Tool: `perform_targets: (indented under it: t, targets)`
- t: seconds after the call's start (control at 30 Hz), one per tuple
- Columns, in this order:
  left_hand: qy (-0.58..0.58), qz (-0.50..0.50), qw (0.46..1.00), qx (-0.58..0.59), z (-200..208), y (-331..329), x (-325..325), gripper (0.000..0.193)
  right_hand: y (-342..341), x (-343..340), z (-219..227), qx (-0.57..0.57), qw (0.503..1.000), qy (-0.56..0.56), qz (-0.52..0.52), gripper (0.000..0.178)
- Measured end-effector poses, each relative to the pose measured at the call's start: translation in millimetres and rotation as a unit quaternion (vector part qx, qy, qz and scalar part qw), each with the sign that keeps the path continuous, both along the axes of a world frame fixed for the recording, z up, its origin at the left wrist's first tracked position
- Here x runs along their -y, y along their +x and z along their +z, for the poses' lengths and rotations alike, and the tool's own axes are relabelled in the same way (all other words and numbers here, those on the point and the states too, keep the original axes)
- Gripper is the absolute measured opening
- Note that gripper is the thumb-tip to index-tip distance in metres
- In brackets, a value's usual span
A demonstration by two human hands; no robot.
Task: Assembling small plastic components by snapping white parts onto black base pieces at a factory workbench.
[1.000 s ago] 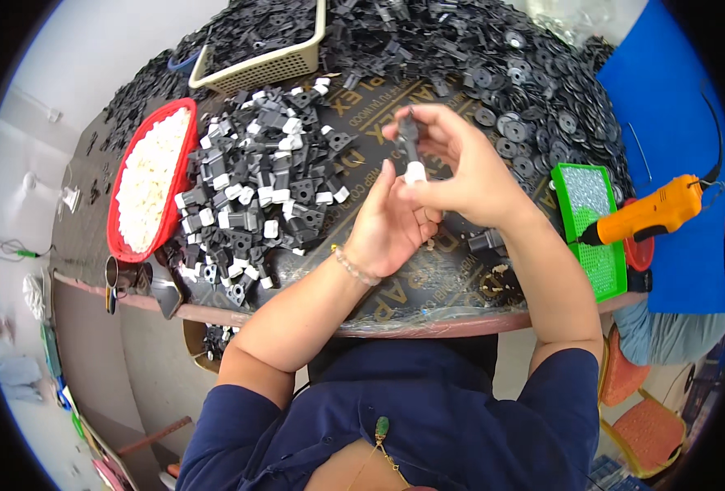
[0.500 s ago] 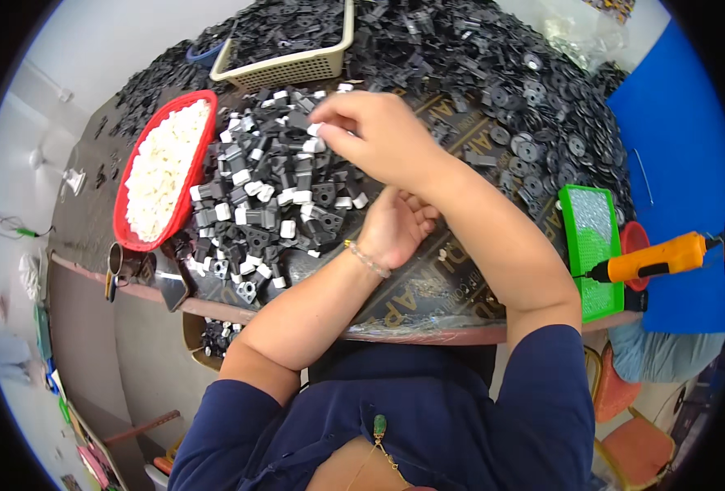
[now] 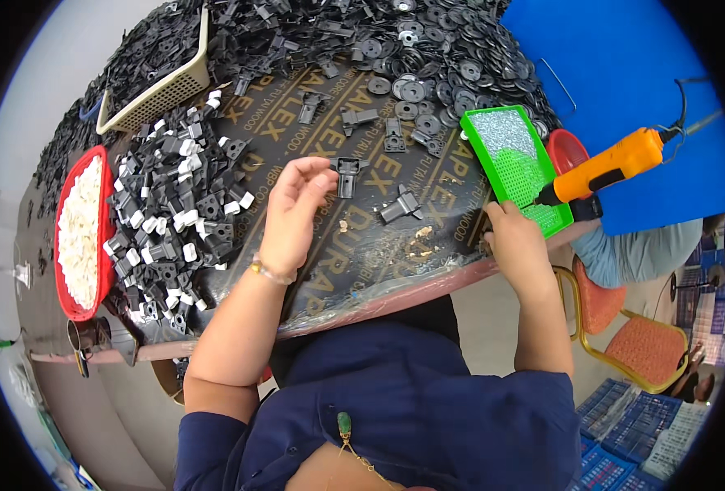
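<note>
My left hand (image 3: 293, 214) is over the middle of the table, its fingertips closed at the left edge of a black plastic bracket (image 3: 347, 178). Another loose bracket (image 3: 401, 206) lies to its right, apart from both hands. At the near left corner of a green tray (image 3: 478, 147) is my right hand (image 3: 516, 245), its fingers curled; what they hold, if anything, is hidden. Small silvery pieces, apparently screws (image 3: 503, 135), cover the tray's far part. An orange electric screwdriver (image 3: 612, 170) lies with its dark tip over the tray, just beyond my right hand.
To the left, a red basket (image 3: 61, 245) holds white pieces, beside a pile of black parts with white caps (image 3: 186, 217). A beige basket (image 3: 154, 96) stands farther back before heaped black parts and discs (image 3: 460, 74). A red bowl (image 3: 565, 147) sits behind the screwdriver.
The view has swung to the right. My right hand has left the capped-part pile and come to the green tray. My left hand is now at a black bracket.
</note>
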State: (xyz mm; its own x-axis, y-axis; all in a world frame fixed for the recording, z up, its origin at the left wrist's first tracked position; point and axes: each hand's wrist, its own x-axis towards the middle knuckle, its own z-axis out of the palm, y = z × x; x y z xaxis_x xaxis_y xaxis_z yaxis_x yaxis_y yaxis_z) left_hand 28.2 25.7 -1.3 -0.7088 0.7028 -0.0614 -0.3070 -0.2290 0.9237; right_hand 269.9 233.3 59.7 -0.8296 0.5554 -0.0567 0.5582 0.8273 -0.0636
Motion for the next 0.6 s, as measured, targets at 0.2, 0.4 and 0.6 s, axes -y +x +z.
perform_targets:
  t: [0.2,0.4,0.6]
  targets:
    - [-0.184,0.007,0.797,-0.575,5,3,-6,0.039,-26,-5,-12,-0.146,0.984,-0.056,0.089,0.021]
    - [-0.266,-0.023,0.738,-0.62,2,-1,-1,0.027,-124,-3,28,-0.323,0.913,-0.094,0.231,0.014]
    - [-0.155,0.062,0.944,-0.283,-5,-14,3,0.027,-172,12,24,-0.34,0.867,-0.28,0.235,0.008]
